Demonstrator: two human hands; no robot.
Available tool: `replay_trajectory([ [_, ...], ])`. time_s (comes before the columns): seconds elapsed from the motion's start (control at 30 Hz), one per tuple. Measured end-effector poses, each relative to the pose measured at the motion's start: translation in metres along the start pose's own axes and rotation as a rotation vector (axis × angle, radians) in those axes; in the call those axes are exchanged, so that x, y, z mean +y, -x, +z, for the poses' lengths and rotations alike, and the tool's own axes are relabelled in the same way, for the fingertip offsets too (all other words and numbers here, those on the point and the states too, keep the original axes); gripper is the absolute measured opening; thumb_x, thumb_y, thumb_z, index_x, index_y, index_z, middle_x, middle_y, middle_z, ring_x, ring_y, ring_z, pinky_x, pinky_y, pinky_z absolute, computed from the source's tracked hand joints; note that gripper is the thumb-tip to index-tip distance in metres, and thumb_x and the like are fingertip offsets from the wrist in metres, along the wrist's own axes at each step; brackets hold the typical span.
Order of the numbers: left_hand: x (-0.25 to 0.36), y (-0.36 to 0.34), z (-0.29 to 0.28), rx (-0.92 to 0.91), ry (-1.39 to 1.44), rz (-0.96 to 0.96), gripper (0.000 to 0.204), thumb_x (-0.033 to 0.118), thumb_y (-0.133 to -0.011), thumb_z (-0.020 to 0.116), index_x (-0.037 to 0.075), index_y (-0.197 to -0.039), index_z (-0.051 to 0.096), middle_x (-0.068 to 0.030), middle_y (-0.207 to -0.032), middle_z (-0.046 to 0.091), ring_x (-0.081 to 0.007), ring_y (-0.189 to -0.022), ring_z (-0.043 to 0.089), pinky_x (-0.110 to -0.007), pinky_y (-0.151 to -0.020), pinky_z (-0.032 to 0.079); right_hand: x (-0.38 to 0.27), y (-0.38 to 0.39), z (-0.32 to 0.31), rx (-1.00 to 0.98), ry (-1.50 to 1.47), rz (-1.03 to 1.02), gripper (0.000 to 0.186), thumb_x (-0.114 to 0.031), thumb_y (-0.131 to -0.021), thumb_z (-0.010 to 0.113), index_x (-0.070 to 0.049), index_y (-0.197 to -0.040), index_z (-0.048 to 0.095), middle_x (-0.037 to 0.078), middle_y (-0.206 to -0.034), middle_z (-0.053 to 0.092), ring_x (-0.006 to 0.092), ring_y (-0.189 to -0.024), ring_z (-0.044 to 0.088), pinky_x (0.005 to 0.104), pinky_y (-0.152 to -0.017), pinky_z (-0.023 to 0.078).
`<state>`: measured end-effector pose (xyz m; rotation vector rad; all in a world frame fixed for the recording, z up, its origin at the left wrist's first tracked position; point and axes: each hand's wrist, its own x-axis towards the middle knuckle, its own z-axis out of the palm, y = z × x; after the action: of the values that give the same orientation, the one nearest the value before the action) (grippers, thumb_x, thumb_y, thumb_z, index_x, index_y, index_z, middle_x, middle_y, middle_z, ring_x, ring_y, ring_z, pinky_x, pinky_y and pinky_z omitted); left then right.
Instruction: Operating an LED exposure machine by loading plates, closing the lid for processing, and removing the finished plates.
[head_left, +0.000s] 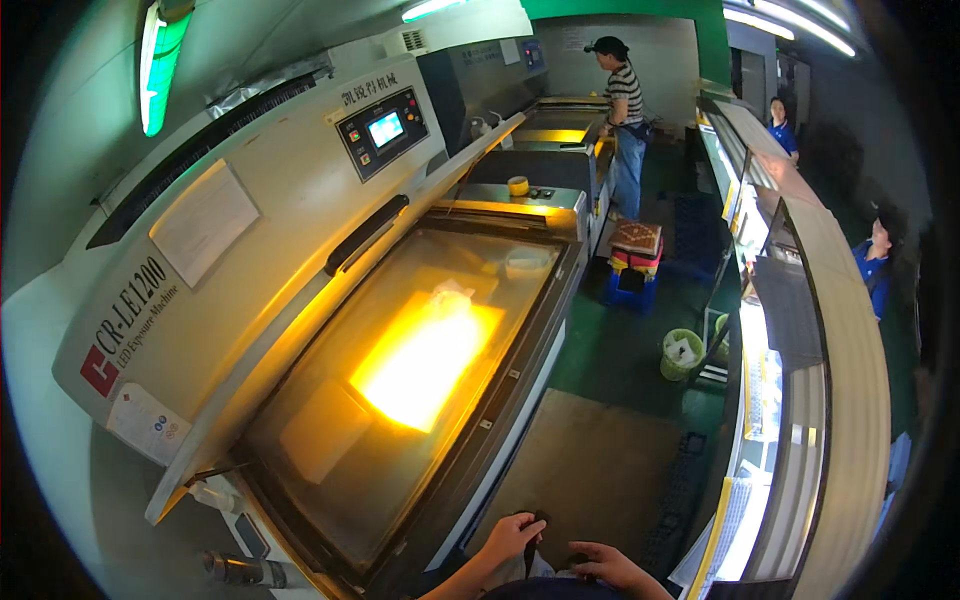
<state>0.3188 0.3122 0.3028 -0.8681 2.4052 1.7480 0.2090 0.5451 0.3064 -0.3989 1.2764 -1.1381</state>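
At the lower edge, close to my body, my left hand [512, 538] is closed in a pinch on a narrow black strip [536, 530], whose kind I cannot make out. My right hand [607, 566] is just right of it, fingers stretched toward the left and parted, with a small dark patch between them. Ahead and to the left lies the exposure machine's glass bed [320, 500], lit by a bright yellow glow [425, 360]. Its large pale lid [270, 240] is raised, with a control screen [385, 128] on its front. Neither hand touches the machine.
A yellow tape roll [518, 186] sits on the ledge beyond the bed. Farther off, a person in a striped shirt [625, 90] stands at another machine. A blue stool [630, 288], a green bin [681, 355] and a lit bench [755, 400] are to the right. Two people in blue are behind it.
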Motion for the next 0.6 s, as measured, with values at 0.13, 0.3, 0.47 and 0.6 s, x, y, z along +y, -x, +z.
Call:
replay_trajectory([
  [0.13,-0.001,-0.001,0.002,-0.150,0.449,-0.018,0.020,0.016,-0.094,0.061,-0.003,-0.094,0.064,-0.0047,-0.082,0.068,-0.0115,-0.077,0.062,-0.025,-0.073,0.049,-0.011,-0.023,0.015,0.070,-0.165,-0.048,0.053,-0.007,-0.090,0.062,0.000,-0.140,0.043,0.007,-0.106,0.065,0.0126,-0.088,0.061,0.0257,-0.076,0.049],
  [0.3,0.054,-0.007,-0.005,-0.330,0.318,0.196,0.018,0.014,-0.094,0.061,-0.001,-0.104,0.063,-0.0052,-0.088,0.068,-0.0105,-0.082,0.062,-0.025,-0.075,0.049,-0.022,-0.049,0.010,0.049,0.172,0.099,0.045,-0.016,-0.093,0.062,-0.002,-0.134,0.049,0.003,-0.097,0.064,0.0089,-0.080,0.058,0.0238,-0.067,0.046],
  [0.47,0.073,-0.034,-0.051,-0.473,-0.016,0.408,0.023,0.018,-0.092,0.064,0.002,-0.109,0.064,-0.0102,-0.092,0.068,-0.0146,-0.086,0.063,-0.029,-0.078,0.050,-0.051,-0.087,0.041,-0.140,0.058,-0.208,0.047,-0.015,-0.088,0.068,-0.001,-0.130,0.053,0.008,-0.116,0.062,0.0189,-0.108,0.057,0.0315,-0.090,0.047],
  [0.6,0.070,-0.048,-0.105,-0.360,0.066,0.082,0.025,0.022,-0.090,0.065,0.000,-0.103,0.064,-0.0094,-0.085,0.068,-0.0166,-0.079,0.064,-0.031,-0.075,0.051,-0.101,-0.098,0.070,-0.196,-0.044,-0.468,0.033,-0.014,-0.085,0.070,-0.003,-0.116,0.065,0.008,-0.102,0.069,0.0211,-0.096,0.065,0.0336,-0.077,0.051],
])
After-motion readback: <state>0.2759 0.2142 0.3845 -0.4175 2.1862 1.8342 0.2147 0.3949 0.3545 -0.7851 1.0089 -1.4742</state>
